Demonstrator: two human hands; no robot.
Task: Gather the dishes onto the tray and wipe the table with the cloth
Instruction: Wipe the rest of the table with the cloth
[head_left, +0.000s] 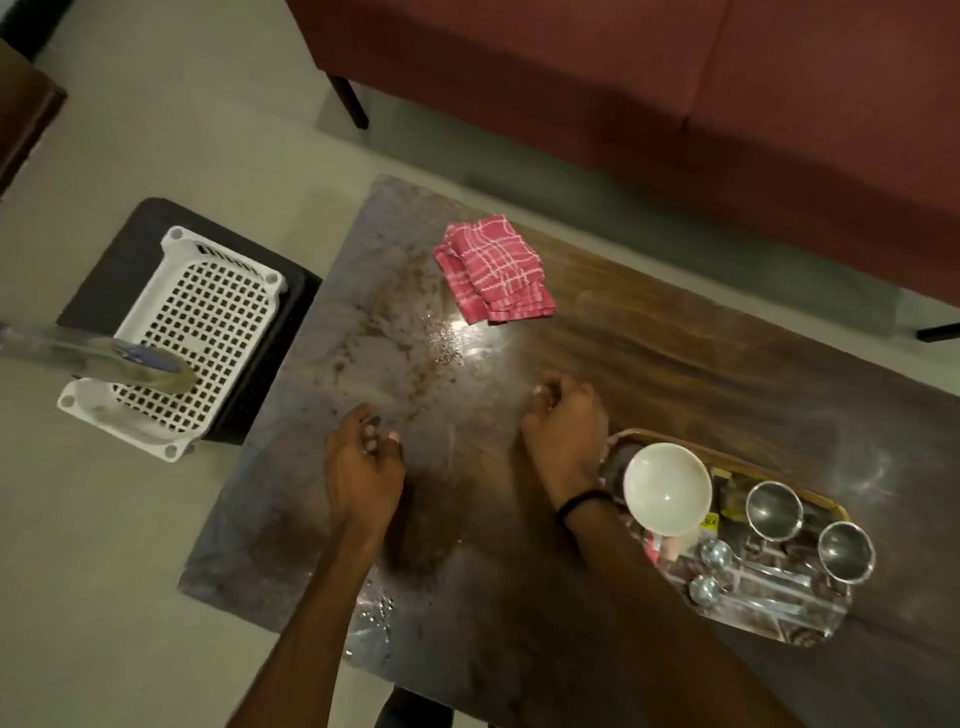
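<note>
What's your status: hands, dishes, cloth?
Left hand, right hand loosely curled, empty, over the table. Bowl, two cups, spoons on the tray. Cloth folded, untouched, beyond the crumbs. Nothing blocks it.

Left hand (363, 462) and right hand (566, 431) hang over the soiled table (675, 364), pink cloth (493, 270) folded beyond them.

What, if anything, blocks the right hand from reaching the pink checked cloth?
Probably nothing, so likely yes. The right hand holds nothing, and the folded cloth lies beyond it with only crumb-strewn table between. The loaded tray sits to the hand's right, off that path.
</note>
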